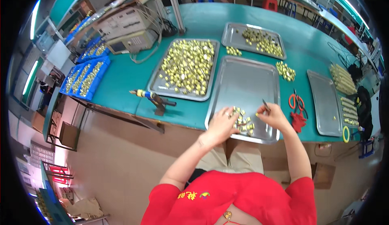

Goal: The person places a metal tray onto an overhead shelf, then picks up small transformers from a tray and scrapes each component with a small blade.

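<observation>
A metal tray point(246, 79) lies in front of me at the table's near edge. In its near part is a loose heap of small yellow-and-silver block-shaped components point(244, 124). My left hand point(221, 124) rests at the heap's left side, thumb and fingers apart around some of the pieces. To the right of the heap, my right hand point(274, 116) is closed on a slim dark tool point(265, 104) whose end sticks up past the fingers; its kind cannot be made out. A tiny yellow spot shows at the right fingertips, too small to name.
A tray full of yellow components point(188, 65) lies left; another half-filled tray point(243, 28) is beyond. Loose components point(285, 71), red-handled scissors point(296, 101) and a tray point(324, 103) are right. A holder with a blue-and-yellow tool point(152, 97) stands left, near blue bins point(86, 79).
</observation>
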### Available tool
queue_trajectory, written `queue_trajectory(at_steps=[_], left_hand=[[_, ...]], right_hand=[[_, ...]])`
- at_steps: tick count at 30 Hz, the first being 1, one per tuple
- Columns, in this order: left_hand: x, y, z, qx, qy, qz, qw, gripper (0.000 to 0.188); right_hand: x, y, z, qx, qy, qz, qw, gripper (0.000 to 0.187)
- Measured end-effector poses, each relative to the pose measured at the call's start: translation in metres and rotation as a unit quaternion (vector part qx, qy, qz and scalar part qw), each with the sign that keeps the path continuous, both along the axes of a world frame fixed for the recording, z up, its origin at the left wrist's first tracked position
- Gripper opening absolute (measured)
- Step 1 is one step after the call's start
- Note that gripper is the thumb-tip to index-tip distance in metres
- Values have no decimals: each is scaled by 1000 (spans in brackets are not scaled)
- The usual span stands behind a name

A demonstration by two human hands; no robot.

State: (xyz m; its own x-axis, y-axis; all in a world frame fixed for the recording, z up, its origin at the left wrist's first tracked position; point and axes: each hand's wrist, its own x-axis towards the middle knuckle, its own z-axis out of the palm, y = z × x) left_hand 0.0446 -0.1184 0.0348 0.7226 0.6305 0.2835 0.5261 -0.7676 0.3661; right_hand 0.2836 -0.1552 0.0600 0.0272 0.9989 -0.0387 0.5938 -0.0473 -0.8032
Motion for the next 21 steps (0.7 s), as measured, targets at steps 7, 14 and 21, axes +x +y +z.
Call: queue_trajectory(at_steps=[7, 14, 21], left_hand=[[2, -43, 11, -272, -310, -32, 910, 41], [-2, -65, 4, -480, -383, -44, 788, 25], [-1, -74, 10, -581, -425, -64, 691, 23]], right_hand=[[-35, -46, 18, 9, 302, -13, 953, 15], [-67, -88, 16, 135, 200, 12, 970, 12], [-75, -106, 12, 195, 200, -37, 960, 17]])
